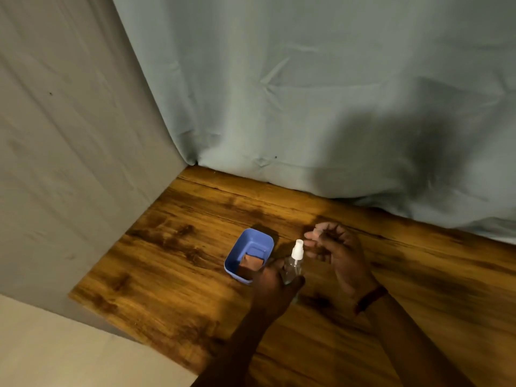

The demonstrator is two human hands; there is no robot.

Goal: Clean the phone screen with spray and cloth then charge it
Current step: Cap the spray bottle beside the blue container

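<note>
Gripping the spray bottle (pixel 295 262) — left hand (pixel 272 287) fingers curled round; right hand (pixel 337 252) fingers loosely curled.

Bottle (pixel 293 270), held by left hand (pixel 272 287), recorded as clear glossy plastic; nozzle (pixel 297 250) above the fingers (pixel 298 281), white plastic. Tub (pixel 233 261) beside the fingers: smooth blue plastic, brown cloth (pixel 251 264) inside. Table (pixel 167 261): grained wood, slight sheen. Backdrop (pixel 307 93): matt creased cloth.

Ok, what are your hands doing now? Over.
Left hand grips spray bottle. Right hand curled beside nozzle, hold unclear. Cloth sits in blue tub. No phone in view, nothing in the way.
</note>
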